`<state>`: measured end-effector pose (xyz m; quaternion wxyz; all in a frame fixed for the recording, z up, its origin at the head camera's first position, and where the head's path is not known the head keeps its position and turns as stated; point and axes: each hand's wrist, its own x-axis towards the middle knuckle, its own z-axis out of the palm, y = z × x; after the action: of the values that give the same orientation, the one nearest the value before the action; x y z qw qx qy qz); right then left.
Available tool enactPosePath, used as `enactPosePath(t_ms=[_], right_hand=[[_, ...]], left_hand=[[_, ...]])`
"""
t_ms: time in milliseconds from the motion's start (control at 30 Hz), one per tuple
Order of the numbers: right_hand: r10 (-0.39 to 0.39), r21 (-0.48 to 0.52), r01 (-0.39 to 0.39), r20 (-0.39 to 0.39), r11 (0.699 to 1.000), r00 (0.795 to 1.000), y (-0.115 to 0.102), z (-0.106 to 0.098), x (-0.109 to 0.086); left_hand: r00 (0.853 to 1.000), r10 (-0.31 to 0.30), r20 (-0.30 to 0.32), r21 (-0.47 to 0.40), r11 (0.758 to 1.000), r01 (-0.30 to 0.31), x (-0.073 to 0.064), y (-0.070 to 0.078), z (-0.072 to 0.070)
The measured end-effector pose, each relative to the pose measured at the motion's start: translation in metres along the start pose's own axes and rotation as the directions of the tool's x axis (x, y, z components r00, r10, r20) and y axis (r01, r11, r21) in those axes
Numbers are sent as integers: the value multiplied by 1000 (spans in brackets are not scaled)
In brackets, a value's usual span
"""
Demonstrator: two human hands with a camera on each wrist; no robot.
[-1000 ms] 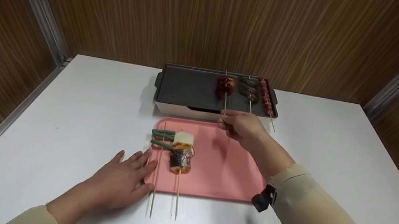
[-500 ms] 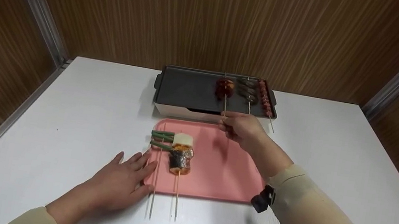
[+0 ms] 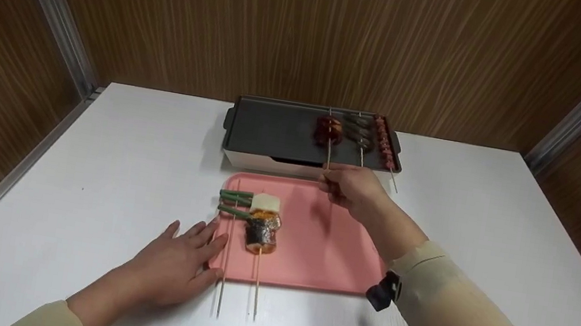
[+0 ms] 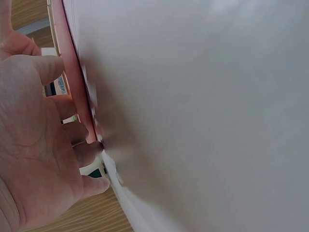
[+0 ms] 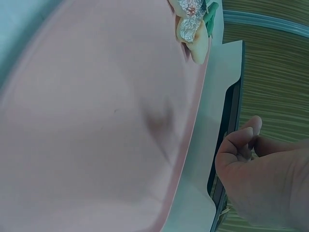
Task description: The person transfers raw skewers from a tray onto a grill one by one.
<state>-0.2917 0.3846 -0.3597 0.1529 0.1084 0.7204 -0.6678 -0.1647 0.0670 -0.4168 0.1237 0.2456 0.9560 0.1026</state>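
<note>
My right hand [image 3: 351, 187] pinches the lower end of a wooden stick bearing dark red, glossy pieces. This dark red skewer [image 3: 328, 130] is over the right half of the black griddle plate [image 3: 273, 125]; whether it touches the plate I cannot tell. In the right wrist view, the right hand's [image 5: 260, 169] fingers are curled beside the griddle's front. Fingers spread, my left hand [image 3: 171, 269] rests at the left edge of the pink tray [image 3: 321, 261]. Near it lie a green vegetable skewer [image 3: 236, 197] and a skewer of dark, silvery pieces [image 3: 261, 234], both with sticks overhanging the tray's front.
To the right on the griddle are a skewer of dark greyish pieces [image 3: 359, 133] and a thin red skewer [image 3: 384, 143], whose stick sticks out over the front edge. The griddle's pale base [image 3: 250, 161] stands just behind the tray. Wood-grain panels [image 3: 300, 30] enclose the white table.
The dark red skewer has shifted very slightly to the right on the griddle, still pinched by my right hand. My left hand has stayed in place.
</note>
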Motion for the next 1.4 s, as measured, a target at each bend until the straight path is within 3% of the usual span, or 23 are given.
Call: enactPosePath(t_ms=[267, 767, 1033, 1133, 1233, 1400], right_hand=[[15, -11, -15, -6, 1000, 1000, 1, 0, -5], [-13, -20, 15, 63, 1000, 998, 11, -9, -23], [-53, -158, 65, 78, 985, 996, 19, -16, -42], [-104, -259, 123, 86, 958, 991, 23, -22, -49], [-172, -369, 200, 107, 908, 979, 27, -29, -56], [-301, -567, 319, 129, 759, 945, 36, -42, -68]], left_hand=[[1000, -4, 0, -3, 1000, 4, 1, 0, -1], [1000, -4, 5, -12, 1000, 4, 1, -6, -2], [1000, 5, 3, -17, 1000, -5, -1, -8, -4], [1000, 7, -1, -17, 1000, -7, -1, -8, -3], [1000, 12, -8, -18, 1000, -12, -1, -8, -3], [1000, 11, -10, -12, 1000, -11, 0, -7, -4]])
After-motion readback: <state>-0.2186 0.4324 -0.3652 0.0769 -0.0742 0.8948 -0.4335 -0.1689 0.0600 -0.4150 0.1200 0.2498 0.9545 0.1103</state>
